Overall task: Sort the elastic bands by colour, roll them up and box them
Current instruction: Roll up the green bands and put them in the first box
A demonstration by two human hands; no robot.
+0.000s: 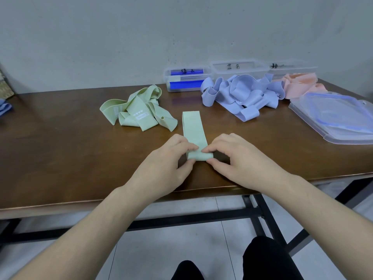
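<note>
A pale green elastic band (193, 129) lies flat on the brown table (60, 158), running away from me. Its near end is folded over into a small roll. My left hand (171, 160) pinches that roll from the left and my right hand (236, 158) pinches it from the right, fingertips on top and thumbs at the near edge. A loose pile of green bands (139, 111) lies at the left, a pile of lilac-blue bands (242, 93) at the right, and a pile of pink bands (300, 85) further right.
Three clear plastic boxes stand along the wall: one with blue clips (186, 78), a middle one (240, 68) and a right one (292, 67). Clear lids with a blue seal (335, 116) are stacked at the table's right end. The table's front edge runs just below my wrists.
</note>
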